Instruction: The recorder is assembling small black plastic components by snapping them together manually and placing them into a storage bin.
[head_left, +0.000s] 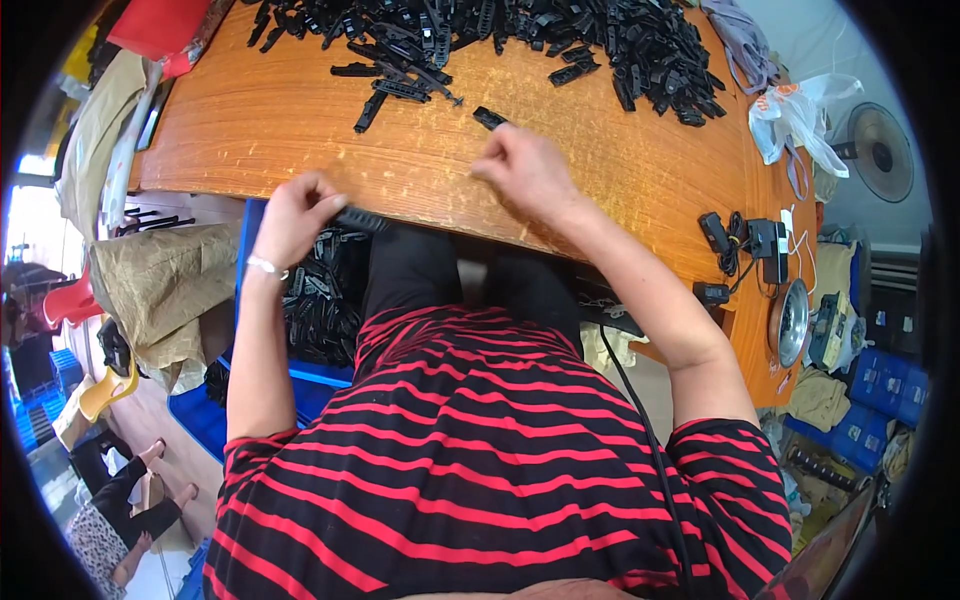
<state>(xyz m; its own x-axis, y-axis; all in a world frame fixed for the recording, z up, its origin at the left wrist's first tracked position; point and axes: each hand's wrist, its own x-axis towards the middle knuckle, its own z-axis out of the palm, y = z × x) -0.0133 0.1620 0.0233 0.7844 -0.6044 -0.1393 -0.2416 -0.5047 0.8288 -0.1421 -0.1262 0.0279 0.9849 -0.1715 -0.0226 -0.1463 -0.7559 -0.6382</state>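
At the table's front edge, my left hand [290, 222] pinches the end of a black ribbed plastic strip [362, 218], slightly blurred, which points right over my lap. Over the worn middle of the table, my right hand [532, 175] is bent, with thumb and fingers apart and nothing seen between them. Just beyond its fingers a small black plastic part [489, 118] lies on the wood. Under my left hand stands a blue crate [242, 270] holding many similar black parts [318, 290].
A large heap of black plastic parts [660, 60] spreads along the far side of the wooden table [250, 130]. Black adapters with cables [765, 245] and a metal bowl [792, 322] are at the right. Brown wrapping paper [165, 290] hangs at the left; a person [110, 530] sits beyond.
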